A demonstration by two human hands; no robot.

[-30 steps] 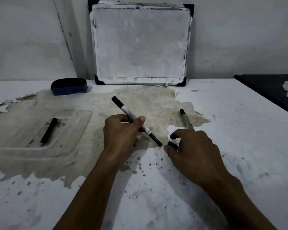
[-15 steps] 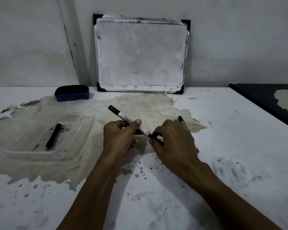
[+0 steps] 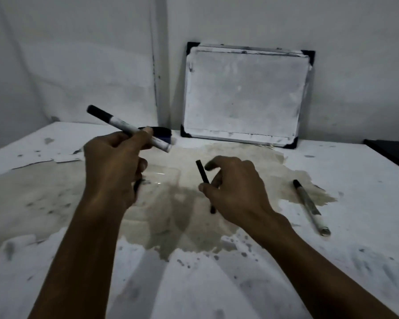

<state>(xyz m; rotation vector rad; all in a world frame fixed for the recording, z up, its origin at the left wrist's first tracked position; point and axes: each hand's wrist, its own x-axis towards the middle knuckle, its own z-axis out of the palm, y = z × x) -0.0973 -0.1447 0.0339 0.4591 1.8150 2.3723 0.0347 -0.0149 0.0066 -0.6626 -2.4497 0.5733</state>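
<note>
My left hand (image 3: pixel 111 171) grips a whiteboard marker (image 3: pixel 124 127) by its white barrel, raised above the table, black end pointing up-left. The marker's lower right end is bare and white. My right hand (image 3: pixel 235 189) pinches a thin black stick (image 3: pixel 202 171) between thumb and fingers, held nearly upright and apart from the marker. A second marker (image 3: pixel 310 207) lies on the table to the right of my right hand.
A small whiteboard (image 3: pixel 244 95) leans on the back wall. A dark blue eraser (image 3: pixel 162 132) sits behind the held marker. A clear plastic tray (image 3: pixel 168 173) lies between my hands on the worn white table (image 3: pixel 355 238). A dark surface (image 3: pixel 392 153) adjoins at the right.
My right hand pinched the marker's lower end, and now holds a thin black stick apart from it. My left hand lifted the marker. The view swung left.
</note>
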